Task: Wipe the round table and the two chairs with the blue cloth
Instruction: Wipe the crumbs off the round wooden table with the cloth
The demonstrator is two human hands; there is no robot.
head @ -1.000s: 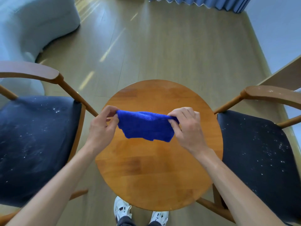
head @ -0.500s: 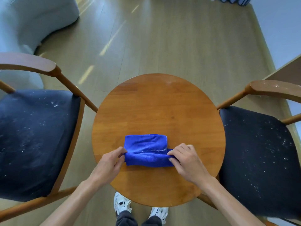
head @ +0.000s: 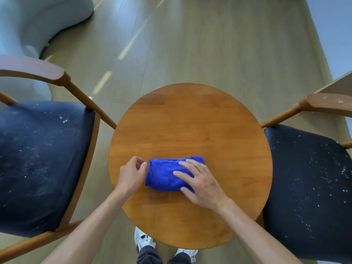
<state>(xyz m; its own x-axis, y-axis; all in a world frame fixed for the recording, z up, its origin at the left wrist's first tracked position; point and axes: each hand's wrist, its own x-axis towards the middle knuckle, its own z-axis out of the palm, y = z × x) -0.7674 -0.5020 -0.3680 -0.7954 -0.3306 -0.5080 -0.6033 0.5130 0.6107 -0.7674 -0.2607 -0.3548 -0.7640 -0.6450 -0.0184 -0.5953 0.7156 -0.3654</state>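
The blue cloth point(head: 163, 174) lies folded into a small rectangle on the near half of the round wooden table point(head: 190, 121). My right hand point(head: 202, 181) rests flat on the cloth's right part with fingers spread. My left hand point(head: 132, 174) sits just left of the cloth, fingers loosely curled, thumb and fingertips close to its edge, holding nothing. A wooden chair with a dark seat point(head: 38, 164) speckled with white dust stands to the left of the table. A second dusty dark-seated chair point(head: 308, 187) stands to the right.
A pale grey sofa point(head: 34, 18) fills the far left corner. Wooden floor point(head: 209, 44) stretches beyond the table. A light wooden panel edge point(head: 341, 82) shows at the far right. My white shoes point(head: 142, 242) are under the table's near edge.
The cloth went from held up between both hands to folded flat on the table. My right hand moved on top of it; my left hand let go.
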